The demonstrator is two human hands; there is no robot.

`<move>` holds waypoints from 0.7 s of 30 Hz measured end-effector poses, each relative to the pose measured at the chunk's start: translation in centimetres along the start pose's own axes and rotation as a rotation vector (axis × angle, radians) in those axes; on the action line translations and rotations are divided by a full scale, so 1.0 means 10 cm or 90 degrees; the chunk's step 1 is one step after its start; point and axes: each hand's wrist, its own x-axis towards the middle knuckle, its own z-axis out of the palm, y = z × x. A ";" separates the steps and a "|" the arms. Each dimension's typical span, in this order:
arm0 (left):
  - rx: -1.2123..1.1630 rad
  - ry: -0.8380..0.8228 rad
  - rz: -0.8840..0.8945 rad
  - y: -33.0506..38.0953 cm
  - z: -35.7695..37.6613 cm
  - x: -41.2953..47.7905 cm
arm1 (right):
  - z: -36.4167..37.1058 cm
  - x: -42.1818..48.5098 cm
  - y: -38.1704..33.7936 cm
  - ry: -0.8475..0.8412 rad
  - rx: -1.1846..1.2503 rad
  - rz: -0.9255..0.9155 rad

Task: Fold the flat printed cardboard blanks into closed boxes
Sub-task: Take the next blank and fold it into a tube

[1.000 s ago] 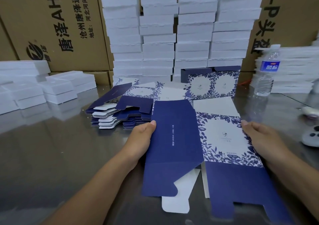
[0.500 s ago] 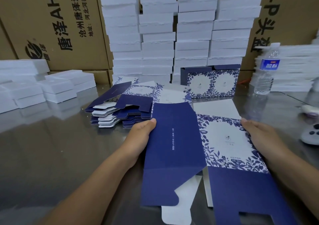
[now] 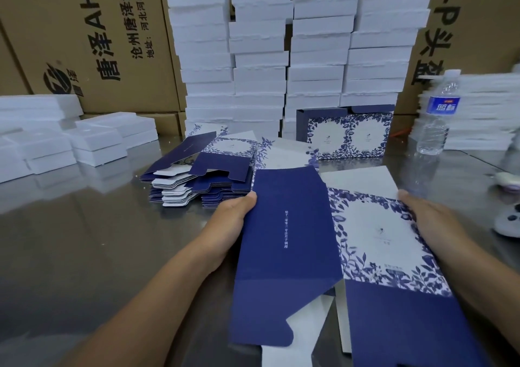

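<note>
Low in the frame, one cardboard blank [image 3: 287, 254] is being held over the surface [image 3: 84, 240], its lower flaps running off the bottom edge. The left hand [image 3: 233, 223] is pinching the navy panel's edge, thumb on top. The right hand [image 3: 430, 223] is clamping the floral panel's edge the same way. Both hands' fingers are hiding underneath. Behind, left of centre, a pile of flat blanks [image 3: 202, 180] is lying, too many to count. Farther back, two folded boxes [image 3: 349, 133] are standing before four stacks of white boxes [image 3: 259, 57].
</note>
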 end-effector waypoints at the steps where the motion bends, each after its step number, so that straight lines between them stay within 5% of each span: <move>1: 0.001 -0.005 0.000 0.00 0.00 0.00 | 0.00 -0.01 0.00 -0.005 -0.009 0.003; 17: -0.128 0.100 0.016 0.03 0.00 0.00 | 0.04 -0.08 0.00 -0.050 -0.006 -0.018; 21: -0.216 0.035 -0.010 0.08 0.04 -0.02 | 0.07 -0.04 0.05 -0.094 -0.030 -0.012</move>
